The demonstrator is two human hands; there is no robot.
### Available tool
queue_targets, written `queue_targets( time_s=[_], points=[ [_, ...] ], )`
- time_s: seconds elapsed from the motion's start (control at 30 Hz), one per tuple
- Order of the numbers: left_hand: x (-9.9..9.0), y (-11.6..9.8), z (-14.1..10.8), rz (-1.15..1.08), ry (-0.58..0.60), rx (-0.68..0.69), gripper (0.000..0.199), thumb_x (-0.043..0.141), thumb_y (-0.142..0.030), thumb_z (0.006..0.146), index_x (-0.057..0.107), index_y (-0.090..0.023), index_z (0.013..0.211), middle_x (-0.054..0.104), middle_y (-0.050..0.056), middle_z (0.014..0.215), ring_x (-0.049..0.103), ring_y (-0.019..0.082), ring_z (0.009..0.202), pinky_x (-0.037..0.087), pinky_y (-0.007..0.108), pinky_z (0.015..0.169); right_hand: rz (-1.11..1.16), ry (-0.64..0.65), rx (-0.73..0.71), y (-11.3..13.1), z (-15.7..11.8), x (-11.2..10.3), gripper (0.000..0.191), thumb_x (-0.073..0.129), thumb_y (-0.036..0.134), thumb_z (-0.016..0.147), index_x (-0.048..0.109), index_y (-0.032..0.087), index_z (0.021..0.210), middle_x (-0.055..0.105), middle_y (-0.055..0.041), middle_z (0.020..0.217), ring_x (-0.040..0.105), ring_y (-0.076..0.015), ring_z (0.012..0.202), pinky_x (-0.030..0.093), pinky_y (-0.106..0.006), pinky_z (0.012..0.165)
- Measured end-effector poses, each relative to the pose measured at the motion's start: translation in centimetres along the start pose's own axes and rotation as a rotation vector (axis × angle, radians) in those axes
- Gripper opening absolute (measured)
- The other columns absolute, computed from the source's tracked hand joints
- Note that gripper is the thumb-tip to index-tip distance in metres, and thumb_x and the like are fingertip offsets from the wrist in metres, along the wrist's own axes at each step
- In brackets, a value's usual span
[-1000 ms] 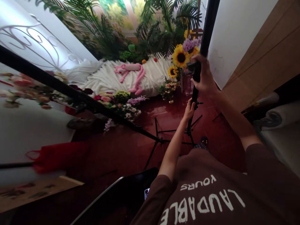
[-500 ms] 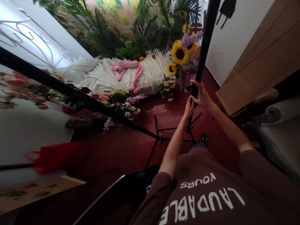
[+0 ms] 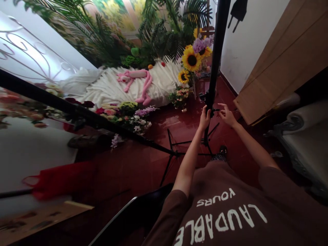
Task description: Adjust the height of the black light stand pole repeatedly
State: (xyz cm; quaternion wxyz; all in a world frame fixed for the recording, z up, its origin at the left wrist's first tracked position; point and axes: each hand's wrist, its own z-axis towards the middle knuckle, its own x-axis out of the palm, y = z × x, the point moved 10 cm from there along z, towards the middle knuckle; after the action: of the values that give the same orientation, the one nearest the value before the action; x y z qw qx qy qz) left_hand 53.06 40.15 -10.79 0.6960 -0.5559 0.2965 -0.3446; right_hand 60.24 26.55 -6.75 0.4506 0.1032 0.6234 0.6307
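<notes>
Two things could go wrong at the black stand (image 3: 216,51), which runs from 1 o'clock down to its feet near 4 o'clock. If its side knob (image 3: 216,110) gets loose while the grip below is weak, the top part could slide down fast and pinch skin. If the pole gets pushed too far toward 1 o'clock, it could tip into the sunflowers (image 3: 191,60).

A shoe (image 3: 223,149) is close to the stand's feet, so a small step could bump them. The other black pole (image 3: 102,123) slants in from 9 o'clock, and its legs (image 3: 167,167) are near the first stand's feet. If the two sets of legs catch, both could wobble.

The left hand (image 3: 204,119) is at 3 o'clock, closed around the stand's pole, just beside the knob. The right hand (image 3: 227,117) is also near 3 o'clock, a bit farther out. It is partly open, with the thumb and first finger apart near the knob's tip. I can't tell if they touch it.

A pink toy (image 3: 147,83) lies on white cloth (image 3: 99,89) toward 11 o'clock. The red bag (image 3: 60,179) is at 8 o'clock, and a brown board (image 3: 269,65) leans at 2 o'clock.
</notes>
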Motion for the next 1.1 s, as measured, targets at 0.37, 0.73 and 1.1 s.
queue_targets(
  time_s=[0.37,0.73,1.1],
  points=[
    [0.1,0.7,0.1,-0.043,0.006,0.047,0.060,0.048,-0.062,0.095,0.051,-0.023,0.140,0.067,0.012,0.123,0.065,0.022,0.110,0.049,0.040,0.102,-0.058,-0.079,-0.070,1.9,0.0,-0.9,0.058,0.070,0.054,0.082,0.058,0.022,0.128,0.063,-0.0134,0.121,0.065,-0.0260,0.104,0.060,-0.037,0.078],
    [0.0,0.9,0.1,-0.036,-0.014,0.057,0.055,0.050,-0.059,0.095,0.053,-0.024,0.138,0.067,0.011,0.123,0.065,0.020,0.109,0.049,0.036,0.101,0.363,-0.121,0.434,-0.8,1.3,-0.4,0.022,0.061,0.024,0.094,0.057,0.020,0.116,0.061,0.0053,0.060,0.058,-0.0099,0.047,0.048,-0.017,0.044],
    [-0.4,-0.2,-0.2,0.062,-0.029,0.072,0.055,0.050,-0.058,0.096,0.055,-0.024,0.138,0.069,0.011,0.122,0.066,0.022,0.115,0.051,0.036,0.101,0.960,-0.180,0.991,-3.4,-0.2,3.1,0.028,0.043,0.013,0.102,0.055,0.016,0.077,0.053,0.0060,0.047,0.042,-0.0014,0.034,0.036,-0.005,0.035]
  ],
)
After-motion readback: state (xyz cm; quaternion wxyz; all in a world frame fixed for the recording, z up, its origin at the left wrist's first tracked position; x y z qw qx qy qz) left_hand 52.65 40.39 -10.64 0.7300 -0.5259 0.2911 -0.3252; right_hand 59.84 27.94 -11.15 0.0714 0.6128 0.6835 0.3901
